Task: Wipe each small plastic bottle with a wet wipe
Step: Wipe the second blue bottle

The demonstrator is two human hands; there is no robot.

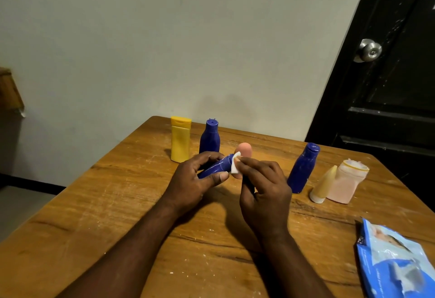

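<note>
My left hand [196, 180] grips a small dark blue bottle [217, 167], held tilted above the wooden table [94, 203] with its cap end pointing right. My right hand [263, 187] pinches a folded white wet wipe [235, 166] against that cap end. Behind my hands stand a yellow bottle [180, 139], a blue bottle [210, 136] and a peach bottle [244, 149], the last partly hidden by the wipe. To the right are another blue bottle [303, 168], a cream cone-shaped bottle [323, 186] and a pale pink bottle [346, 183].
A blue wet-wipe pack [395, 260] lies at the table's near right edge. A grey wall stands behind the table. A black door [388, 86] with a metal knob [369, 50] is on the right.
</note>
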